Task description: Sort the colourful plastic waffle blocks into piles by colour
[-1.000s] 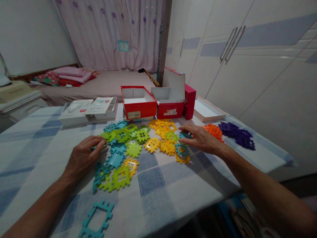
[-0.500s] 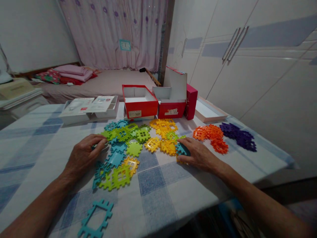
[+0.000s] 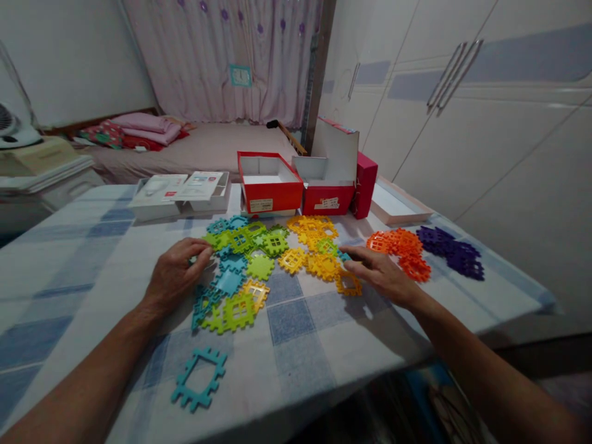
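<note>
My left hand rests at the left edge of a pile of flat notched building tiles, its thumb and fingers drawn together beside a green tile. What those fingers hold, if anything, is hidden. Between thumb and fingers of my right hand is a blue building tile, mostly covered by the hand. Under that hand lies a yellow window-like tile, next to more yellow tiles and a small green one. Blue tiles mix with green ones on the left.
A blue square frame tile lies alone near the front edge. Orange tiles and dark purple tiles form heaps at the right. Behind stand a red open box, a second red box, white trays and a shallow lid.
My right hand has lifted slightly and tilted with the blue tile, uncovering the yellow tile below. My left hand stays beside the green tiles. The whole view has shifted a little.
</note>
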Demonstrator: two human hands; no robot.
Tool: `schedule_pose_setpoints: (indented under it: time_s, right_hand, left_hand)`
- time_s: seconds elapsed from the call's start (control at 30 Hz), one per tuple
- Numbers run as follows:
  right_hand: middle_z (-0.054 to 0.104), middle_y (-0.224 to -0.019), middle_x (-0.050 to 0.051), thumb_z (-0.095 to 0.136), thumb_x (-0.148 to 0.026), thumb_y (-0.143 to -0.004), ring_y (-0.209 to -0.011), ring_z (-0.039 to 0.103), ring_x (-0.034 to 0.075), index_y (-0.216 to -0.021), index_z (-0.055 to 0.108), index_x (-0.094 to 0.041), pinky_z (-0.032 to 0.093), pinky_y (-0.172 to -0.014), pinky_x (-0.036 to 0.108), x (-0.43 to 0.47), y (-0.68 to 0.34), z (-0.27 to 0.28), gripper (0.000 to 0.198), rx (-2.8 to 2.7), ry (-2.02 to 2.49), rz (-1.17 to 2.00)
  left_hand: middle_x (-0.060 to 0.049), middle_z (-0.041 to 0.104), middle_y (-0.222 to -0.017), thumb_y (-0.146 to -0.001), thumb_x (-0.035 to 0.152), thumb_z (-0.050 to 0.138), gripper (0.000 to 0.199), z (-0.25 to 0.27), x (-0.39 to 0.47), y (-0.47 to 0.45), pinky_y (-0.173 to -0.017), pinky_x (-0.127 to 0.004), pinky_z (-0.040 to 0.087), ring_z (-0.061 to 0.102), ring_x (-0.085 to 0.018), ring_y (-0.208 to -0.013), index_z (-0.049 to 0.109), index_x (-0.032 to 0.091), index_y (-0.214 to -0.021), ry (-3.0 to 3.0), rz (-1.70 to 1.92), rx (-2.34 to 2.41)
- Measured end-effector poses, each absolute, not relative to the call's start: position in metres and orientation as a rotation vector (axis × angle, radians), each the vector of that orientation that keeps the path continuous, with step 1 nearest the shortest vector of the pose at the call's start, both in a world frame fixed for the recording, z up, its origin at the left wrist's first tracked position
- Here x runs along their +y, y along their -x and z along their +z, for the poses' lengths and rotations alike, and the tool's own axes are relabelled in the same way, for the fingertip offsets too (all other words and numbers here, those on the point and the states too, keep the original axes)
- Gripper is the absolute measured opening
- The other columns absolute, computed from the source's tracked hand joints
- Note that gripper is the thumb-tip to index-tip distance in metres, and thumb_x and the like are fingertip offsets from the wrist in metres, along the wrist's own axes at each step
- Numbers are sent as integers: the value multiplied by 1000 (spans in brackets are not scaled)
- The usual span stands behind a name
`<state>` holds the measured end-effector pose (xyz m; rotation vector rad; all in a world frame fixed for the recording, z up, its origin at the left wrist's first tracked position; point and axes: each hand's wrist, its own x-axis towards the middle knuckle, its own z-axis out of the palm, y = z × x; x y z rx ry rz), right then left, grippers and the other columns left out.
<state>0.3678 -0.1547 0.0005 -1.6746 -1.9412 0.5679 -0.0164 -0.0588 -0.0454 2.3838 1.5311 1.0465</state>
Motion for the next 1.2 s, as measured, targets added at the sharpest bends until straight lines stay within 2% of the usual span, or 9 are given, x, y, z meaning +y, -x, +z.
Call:
schedule_pose_setpoints:
  time_s: [0.13,0.33,0.5,0.6,0.7,0.9,1.07,1.2]
  right_hand:
    - [60,-127,7,57,-49,-84,-114,57,24,-125,58,-25,45,-97,40,-172,-337,4,47,-2201,1528,507]
    - [53,-135,10,61,-51,-82,-122,50,25,-134,48,-24,41,-102,43,-184,-305,0,60,-2431,1342,513]
    - [59,-127,13,52,-40,-90,-115,55,24,-124,56,-15,41,-100,41,-140,-328,-7,42,-2118,1713,125]
    - [62,-121,16,52,-32,-89,-111,57,27,-122,57,-12,42,-96,40,-107,-347,-15,39,-2045,1974,-6]
    - [66,-112,14,53,-27,-86,-103,60,26,-115,61,-13,45,-88,36,-88,-355,-25,33,-2061,2058,28]
    - [67,-91,8,56,-26,-80,-82,60,19,-106,63,-15,44,-73,30,-82,-356,-38,29,-1868,1951,118]
    - [64,-80,5,53,-27,-77,-74,58,17,-90,65,-15,43,-70,29,-78,-365,-34,22,-1703,1741,231]
    - [65,-80,4,54,-33,-76,-72,58,16,-89,64,-15,43,-70,30,-81,-372,-19,24,-1490,1609,287]
  left_hand:
    - [-8,67,-95,-87,38,41,32,-45,-58,16,-89,-30,46,62,-19,-92,65,18,-80,-2375,1046,1514]
    - [-8,66,-96,-87,38,42,31,-48,-57,18,-91,-32,45,62,-20,-93,65,18,-83,-2357,1051,1521]
    - [-8,67,-95,-86,40,44,32,-49,-55,19,-89,-34,46,62,-21,-91,65,18,-80,-2372,1066,1489]
    - [-8,67,-93,-85,39,44,32,-49,-54,19,-89,-34,47,63,-21,-90,67,17,-81,-2377,1062,1493]
    - [-8,68,-93,-85,39,45,32,-49,-54,18,-88,-34,48,63,-22,-90,67,17,-81,-2375,1066,1498]
    - [-7,68,-95,-84,43,44,34,-50,-53,18,-89,-32,47,63,-21,-91,67,19,-80,-2360,1061,1518]
    - [-8,68,-96,-85,42,44,34,-50,-53,19,-90,-33,47,63,-22,-93,67,18,-81,-2350,1048,1529]
    - [-7,68,-95,-85,41,45,32,-49,-53,19,-89,-33,48,64,-22,-91,67,19,-81,-2353,1053,1535]
